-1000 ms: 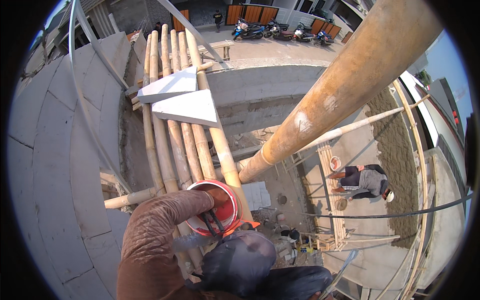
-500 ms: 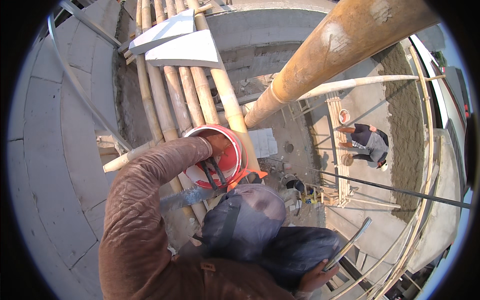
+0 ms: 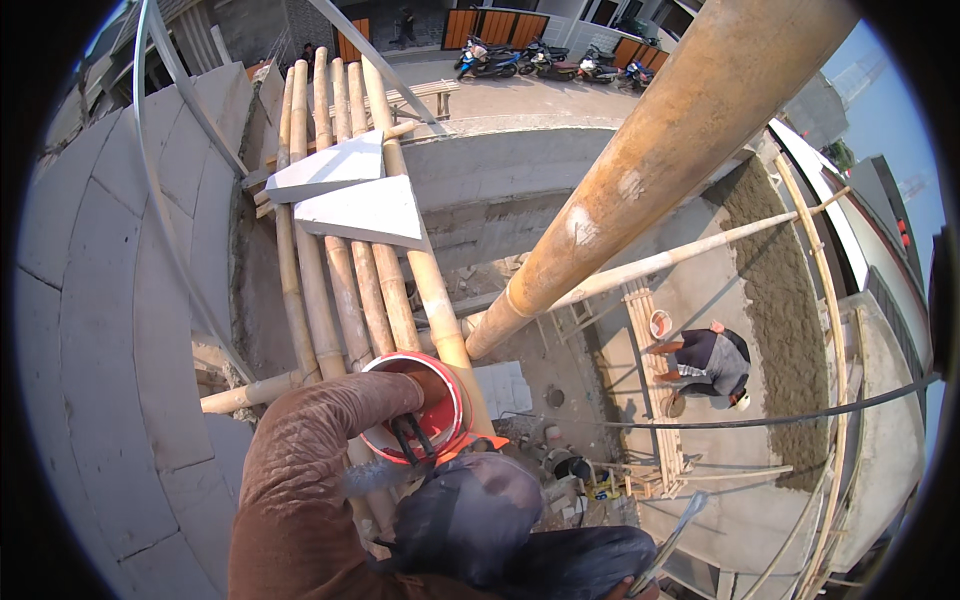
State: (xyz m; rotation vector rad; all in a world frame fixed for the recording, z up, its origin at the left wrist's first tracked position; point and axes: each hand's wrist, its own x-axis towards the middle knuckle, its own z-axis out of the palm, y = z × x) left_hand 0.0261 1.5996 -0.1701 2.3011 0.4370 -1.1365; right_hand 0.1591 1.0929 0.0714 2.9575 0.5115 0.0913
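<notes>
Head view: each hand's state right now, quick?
Left hand: in the red bucket, grip can't be told.
Right hand: by the metal bar, grip unclear.

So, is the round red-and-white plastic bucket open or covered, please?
Open. The bucket shows its red inner wall, and the left hand reaches inside. How full, I cannot tell.

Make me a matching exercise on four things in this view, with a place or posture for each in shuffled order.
1. left hand
2. white blocks
3. motorbikes
4. other worker

A. parked along the street
B. inside the red bucket
C. bent over, at the picture's right
D. lying across bamboo poles

Pairs: 1-B; 2-D; 3-A; 4-C
</notes>
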